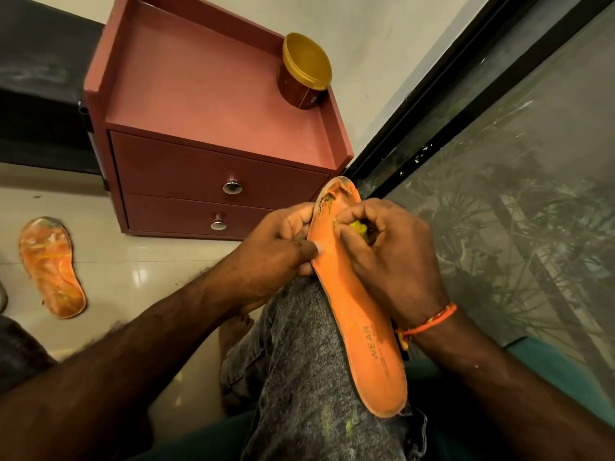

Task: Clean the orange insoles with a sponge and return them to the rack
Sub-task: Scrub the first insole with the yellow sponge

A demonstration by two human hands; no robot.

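An orange insole (359, 327) lies lengthwise on my grey-jeaned knee, its worn toe end pointing away from me. My left hand (279, 251) grips its left edge near the toe, thumb on the top face. My right hand (389, 257) is curled round a small yellow-green sponge (360, 228) and presses it onto the insole's front part. Most of the sponge is hidden by my fingers. A second orange insole (51, 267), stained and streaky, lies flat on the floor at the far left.
A reddish-brown cabinet (213, 114) with two drawers stands ahead, a round tub with a gold lid (304, 71) on its top right corner. Pale glossy floor tiles (133, 261) spread to the left. A dark-framed glass pane (515, 161) runs along the right.
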